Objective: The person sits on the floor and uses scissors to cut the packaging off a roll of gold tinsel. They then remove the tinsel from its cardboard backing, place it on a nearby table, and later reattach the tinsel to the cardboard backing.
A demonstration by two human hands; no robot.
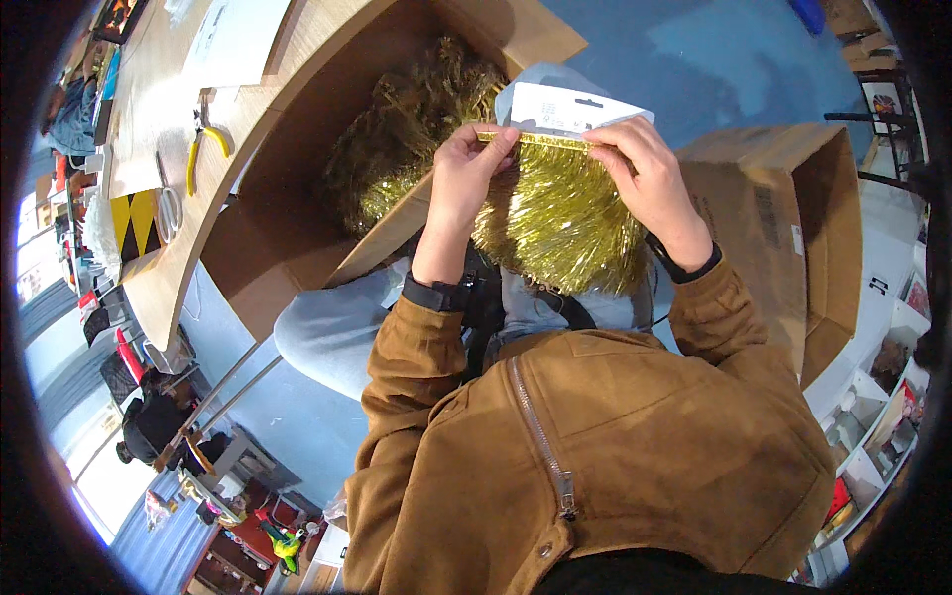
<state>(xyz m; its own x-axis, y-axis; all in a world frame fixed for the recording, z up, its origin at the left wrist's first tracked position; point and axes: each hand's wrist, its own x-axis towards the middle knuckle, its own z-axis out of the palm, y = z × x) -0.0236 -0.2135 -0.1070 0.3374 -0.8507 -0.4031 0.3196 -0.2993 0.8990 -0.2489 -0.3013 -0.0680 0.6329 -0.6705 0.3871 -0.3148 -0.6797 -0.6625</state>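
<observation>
Shiny gold tinsel fringe [560, 213] hangs over my lap from a flat gold band. My left hand [468, 169] pinches the left end of that band, and my right hand [640, 169] pinches its right end. A white header card [565, 107] with a dark hanging slot stands up behind the band between my hands. How the card joins the fringe is hidden. To the left, an open cardboard box [268, 233] holds more gold tinsel [412, 139], its near flap close under my left wrist.
A second open cardboard box [773, 228] lies to my right. On the curved wooden table [149, 59] at the left are yellow-handled pliers [203, 149], scissors [169, 208] and a white sheet [233, 40]. Blue floor [684, 59] shows ahead, and shelves [883, 426] stand far right.
</observation>
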